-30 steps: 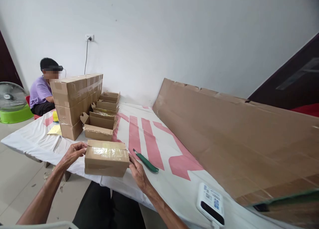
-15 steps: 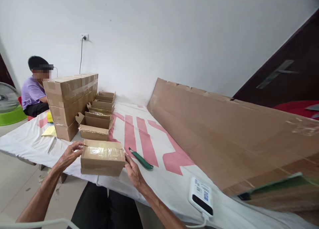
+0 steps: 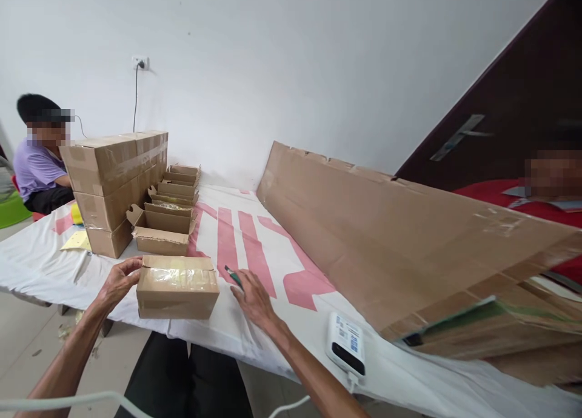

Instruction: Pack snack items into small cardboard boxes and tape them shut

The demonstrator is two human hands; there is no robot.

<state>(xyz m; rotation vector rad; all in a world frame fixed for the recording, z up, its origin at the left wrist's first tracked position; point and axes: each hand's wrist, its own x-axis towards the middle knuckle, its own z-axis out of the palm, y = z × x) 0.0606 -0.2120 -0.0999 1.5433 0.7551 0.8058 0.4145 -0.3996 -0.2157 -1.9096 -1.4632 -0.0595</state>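
Note:
A small closed cardboard box [image 3: 177, 300] with clear tape across its top sits at the table's near edge. My left hand [image 3: 119, 281] grips its upper left side, thumb and fingers against the edge. To the right of the box, my right hand [image 3: 253, 298] is over a green utility knife [image 3: 234, 277], its fingers closing round the handle. The front end of the knife sticks out past the fingertips toward the upper left; the rest is hidden under the hand. The knife still lies on the cloth.
Open cardboard boxes [image 3: 161, 239] stand in a row behind, beside a stack of taped boxes [image 3: 107, 200]. A long cardboard panel [image 3: 364, 248] leans at right. A white device [image 3: 346, 345] with a cable lies near it. One person [image 3: 36, 169] sits at left, another [image 3: 491, 191] at right.
My right hand has let go of the box's right side and moved right onto the knife. My left hand stays on the box. The view has turned right, showing a person there.

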